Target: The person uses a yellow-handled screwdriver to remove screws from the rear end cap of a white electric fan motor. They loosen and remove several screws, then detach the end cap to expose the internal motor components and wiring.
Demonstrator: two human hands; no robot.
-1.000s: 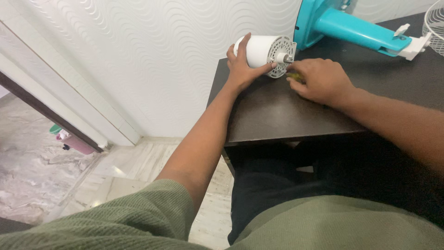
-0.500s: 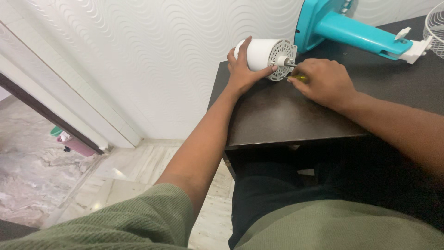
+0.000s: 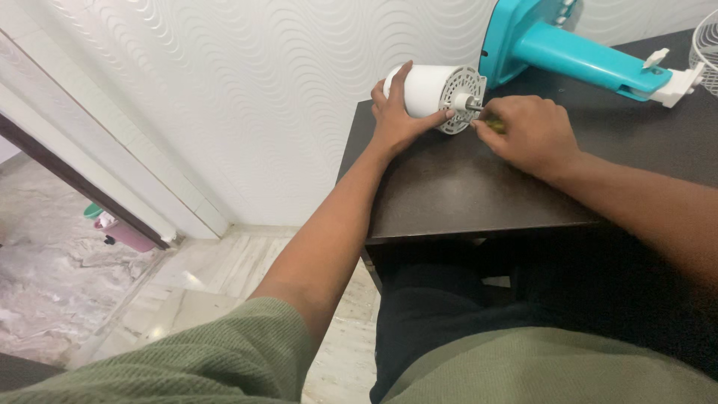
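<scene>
A white fan motor housing (image 3: 428, 87) lies on its side at the far left corner of the dark table (image 3: 449, 187), its vented round face and metal shaft (image 3: 474, 105) pointing right. My left hand (image 3: 396, 112) wraps around the housing from the near side and holds it. My right hand (image 3: 527, 133) is closed on a small yellow-green tool handle (image 3: 493, 126), most of it hidden in my fist. Its tip sits against the vented face just below the shaft.
A turquoise fan stand (image 3: 576, 52) with a white end piece lies across the table's back. A white wire fan guard (image 3: 707, 45) shows at the right edge. The textured white wall (image 3: 262, 97) runs behind. Pale marble floor and a pink container (image 3: 123, 232) lie to the left.
Both hands and the motor housing stay together in the same grip. The whole scene has slid slightly right and down in view as my head moved.
</scene>
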